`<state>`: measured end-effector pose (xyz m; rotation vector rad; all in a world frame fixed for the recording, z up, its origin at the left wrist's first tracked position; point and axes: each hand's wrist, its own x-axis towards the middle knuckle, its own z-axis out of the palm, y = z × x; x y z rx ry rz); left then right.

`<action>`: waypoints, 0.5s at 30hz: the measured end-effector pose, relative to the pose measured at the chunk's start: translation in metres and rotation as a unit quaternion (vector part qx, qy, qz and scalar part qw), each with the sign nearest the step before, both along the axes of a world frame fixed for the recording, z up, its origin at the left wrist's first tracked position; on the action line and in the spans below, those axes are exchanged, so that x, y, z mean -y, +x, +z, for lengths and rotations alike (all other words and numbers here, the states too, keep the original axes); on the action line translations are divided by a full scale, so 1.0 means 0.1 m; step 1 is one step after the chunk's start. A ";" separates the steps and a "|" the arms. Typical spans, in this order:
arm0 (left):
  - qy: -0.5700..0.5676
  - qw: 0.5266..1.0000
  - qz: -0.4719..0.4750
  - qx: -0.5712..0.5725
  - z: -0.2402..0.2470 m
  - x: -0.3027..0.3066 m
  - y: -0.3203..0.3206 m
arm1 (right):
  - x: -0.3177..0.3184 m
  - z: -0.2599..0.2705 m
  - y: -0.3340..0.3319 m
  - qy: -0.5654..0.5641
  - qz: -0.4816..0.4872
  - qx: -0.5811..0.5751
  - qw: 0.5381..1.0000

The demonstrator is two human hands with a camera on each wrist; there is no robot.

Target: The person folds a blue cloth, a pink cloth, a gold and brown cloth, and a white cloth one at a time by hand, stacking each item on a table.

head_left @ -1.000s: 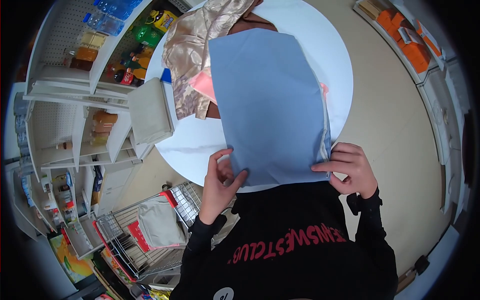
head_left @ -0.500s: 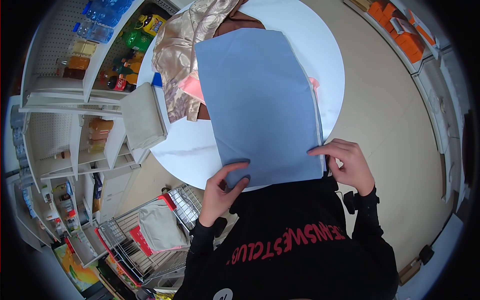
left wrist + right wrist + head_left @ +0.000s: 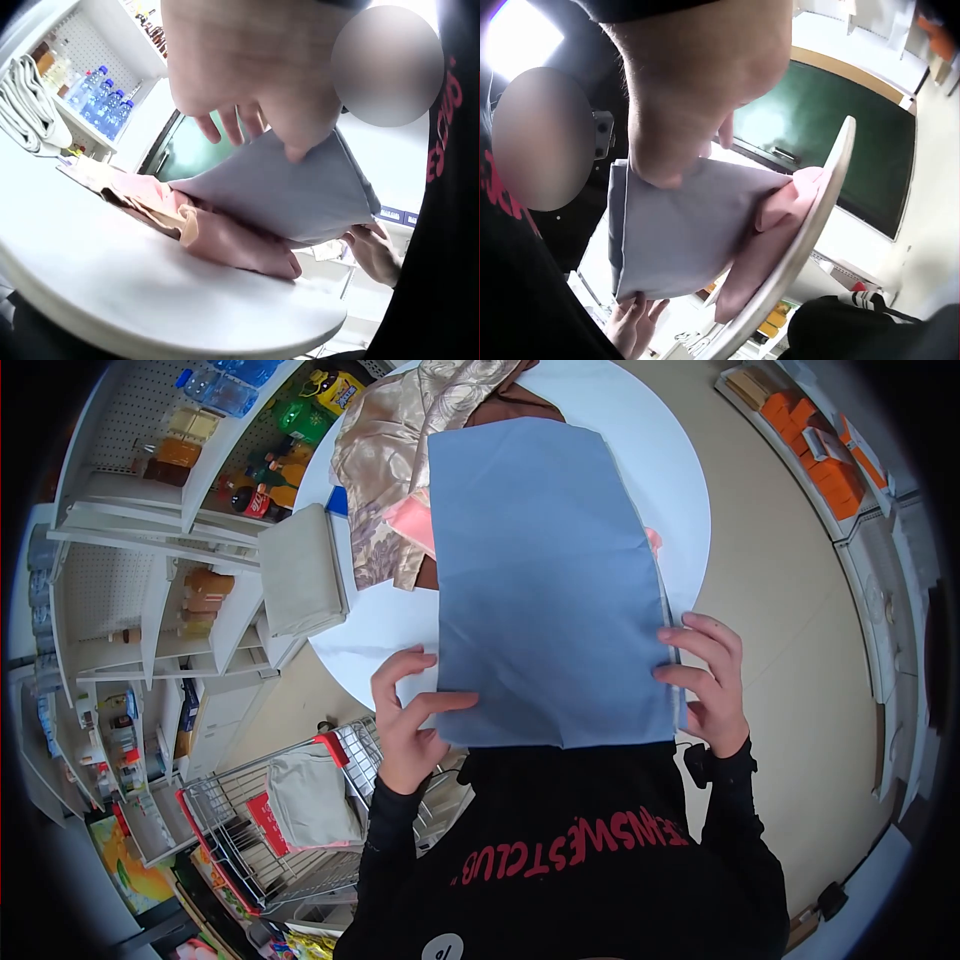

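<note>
I read both hands as narrow on the work. On the left hand [image 3: 405, 730], one finger lies over the top face and the thumb presses the underside; a second finger stands clear of the left edge. On the right hand [image 3: 715, 685], two fingertips rest on top along the right edge, thumb beneath.

Change over the last half second: the left thumb, previously on the top face, is now under the cloth, and the right hand shows two fingers on top instead of one. I judge this a regrip with better control of both side edges.

Position: the blue cloth [image 3: 540, 580] is held between the hands in front of the torso, near end raised off the round white table [image 3: 665, 460]. Its far end reaches down to the pink fabric [image 3: 236, 244].

Orientation: the long axis runs from the body outward across the table, far end leaning slightly left in the head view. The straight near edge faces the torso; the far end looks narrower.

Beyond, to the left, lies the patterned gold fabric [image 3: 380, 450].
</note>
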<state>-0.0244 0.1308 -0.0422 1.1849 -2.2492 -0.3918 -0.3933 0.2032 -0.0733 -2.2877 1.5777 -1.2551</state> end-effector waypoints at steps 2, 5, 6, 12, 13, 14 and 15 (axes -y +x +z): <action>0.048 0.995 -0.065 -0.058 0.13 0.08 0.01 | 0.02 0.11 0.00 -0.011 0.014 0.025 1.000; 0.119 0.980 -0.116 -0.111 0.27 0.05 0.12 | -0.01 0.25 0.00 -0.005 0.096 0.082 0.992; 0.167 0.967 -0.138 -0.135 0.31 0.00 0.16 | -0.04 0.28 0.00 -0.005 0.097 0.082 0.992; 0.316 0.893 -0.222 -0.230 0.44 -0.12 0.24 | -0.11 0.35 0.05 0.026 0.202 0.213 0.956; 0.339 0.889 -0.200 -0.235 0.43 -0.11 0.24 | -0.10 0.35 0.06 0.039 0.213 0.235 0.948; 0.362 0.883 -0.178 -0.240 0.42 -0.10 0.25 | -0.08 0.34 0.06 0.039 0.214 0.235 0.947; 0.384 0.876 -0.156 -0.246 0.39 -0.07 0.25 | -0.02 0.32 0.06 0.059 0.204 0.252 0.944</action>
